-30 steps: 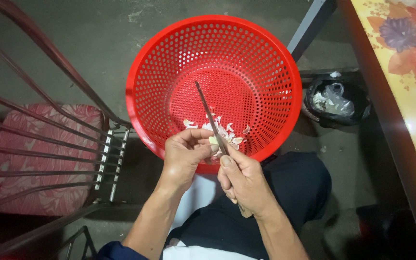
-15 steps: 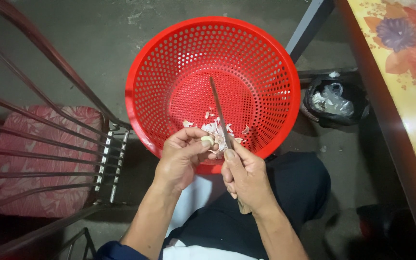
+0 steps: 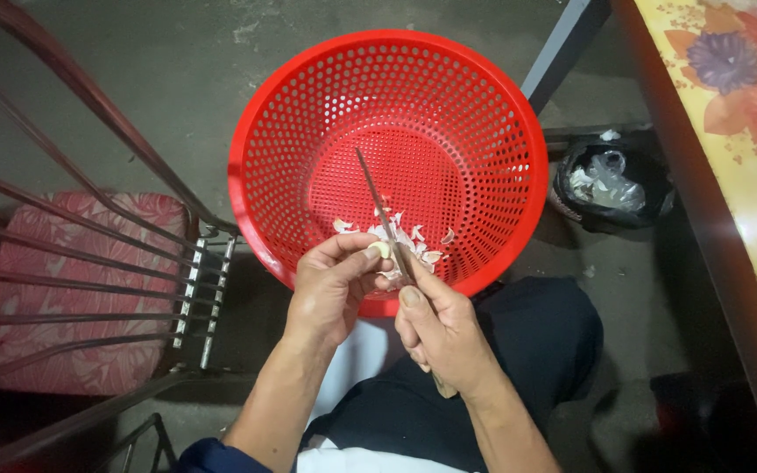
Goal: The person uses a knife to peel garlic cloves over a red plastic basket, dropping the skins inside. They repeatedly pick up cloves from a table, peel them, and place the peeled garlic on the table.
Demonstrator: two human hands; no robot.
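Observation:
A round red perforated basket [image 3: 484, 114] rests on my lap, with several pale garlic skins [image 3: 409, 238] lying on its near floor. My left hand [image 3: 330, 293] pinches a small garlic clove [image 3: 382, 250] between thumb and fingers over the basket's near rim. My right hand [image 3: 440, 328] grips a thin knife [image 3: 377, 203]; the blade points away over the basket floor and touches the clove. Both hands sit close together, almost touching.
A metal chair with a pink floral cushion [image 3: 72, 289] stands at my left. A small black bin lined with a bag [image 3: 611, 184] sits on the concrete floor at right, beside a table with a flowered yellow cloth [image 3: 738, 131].
The knife blade has swung slightly left against the clove. Both hands shifted a little within the same spot over the basket's near rim.

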